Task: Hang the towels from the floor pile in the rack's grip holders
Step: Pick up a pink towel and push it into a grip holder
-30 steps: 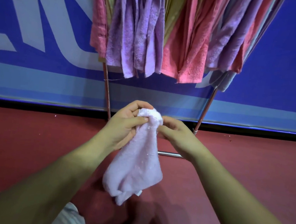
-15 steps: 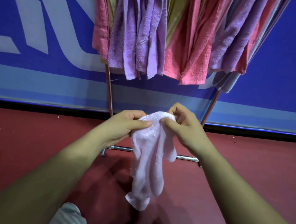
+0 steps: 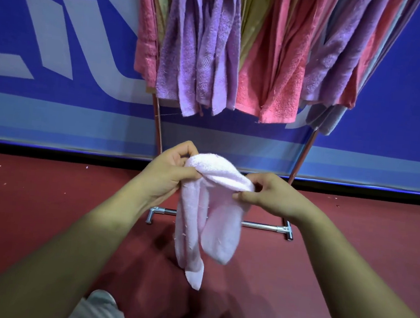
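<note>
A pale pink towel (image 3: 211, 218) hangs in front of me, held by its top edge between both hands. My left hand (image 3: 166, 172) pinches the left end of that edge with thumb and fingers. My right hand (image 3: 269, 195) pinches the right end, a short way apart from the left. The towel droops in two folds toward the red floor. Beyond it stands the metal rack (image 3: 158, 128), with several purple, pink and olive hung towels (image 3: 213, 56) along its top. The grip holders are out of view above the frame. No floor pile is in sight.
The rack's chrome base bar (image 3: 261, 226) lies on the red floor (image 3: 45, 207) just behind the towel. A blue banner wall (image 3: 61, 42) stands behind the rack. My light trouser leg (image 3: 99, 309) shows at the bottom edge.
My hands have spread apart along the towel's top edge, the right hand moving right and lower. The bunched towel has opened out and hangs longer. The view has moved nearer the rack.
</note>
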{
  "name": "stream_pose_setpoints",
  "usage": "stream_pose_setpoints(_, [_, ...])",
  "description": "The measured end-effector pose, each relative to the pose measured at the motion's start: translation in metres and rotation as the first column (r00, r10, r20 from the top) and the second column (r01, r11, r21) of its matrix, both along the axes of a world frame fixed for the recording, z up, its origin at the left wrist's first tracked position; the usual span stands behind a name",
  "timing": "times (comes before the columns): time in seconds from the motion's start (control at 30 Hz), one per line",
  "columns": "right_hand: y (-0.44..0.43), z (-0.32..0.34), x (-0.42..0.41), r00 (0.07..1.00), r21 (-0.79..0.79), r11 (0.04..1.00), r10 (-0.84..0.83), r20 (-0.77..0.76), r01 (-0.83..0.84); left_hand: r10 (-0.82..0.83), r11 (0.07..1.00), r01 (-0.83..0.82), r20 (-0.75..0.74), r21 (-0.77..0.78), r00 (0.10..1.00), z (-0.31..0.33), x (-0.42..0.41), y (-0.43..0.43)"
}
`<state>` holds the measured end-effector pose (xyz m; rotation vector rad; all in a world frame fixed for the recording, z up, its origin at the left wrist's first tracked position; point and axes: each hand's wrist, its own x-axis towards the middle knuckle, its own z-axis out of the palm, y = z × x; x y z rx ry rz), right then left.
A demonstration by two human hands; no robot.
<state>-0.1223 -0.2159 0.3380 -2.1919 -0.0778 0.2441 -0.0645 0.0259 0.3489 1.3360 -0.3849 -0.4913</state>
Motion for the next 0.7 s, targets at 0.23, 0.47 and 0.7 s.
stream_pose_setpoints(0.23, [0.005, 0.011, 0.002, 0.991, 0.64, 0.758, -0.122, -0.05, 0.126, 0.03, 0.994, -0.041, -0.104, -0.103, 0.994, 0.0, 0.009, 0.007])
stream_pose_setpoints(0.47, [0.02, 0.02, 0.001, 0.982, 0.663, 0.744, -0.172, 0.075, 0.08, 0.036, 0.999, -0.037, -0.257, 0.0, 0.966, -0.004, 0.005, 0.002])
stream_pose_setpoints(0.7, [0.031, 0.026, -0.005, 0.968, 0.372, 0.925, -0.017, 0.25, -0.08, -0.185, 0.95, 0.21, -0.126, 0.23, 0.975, 0.0, -0.004, 0.004])
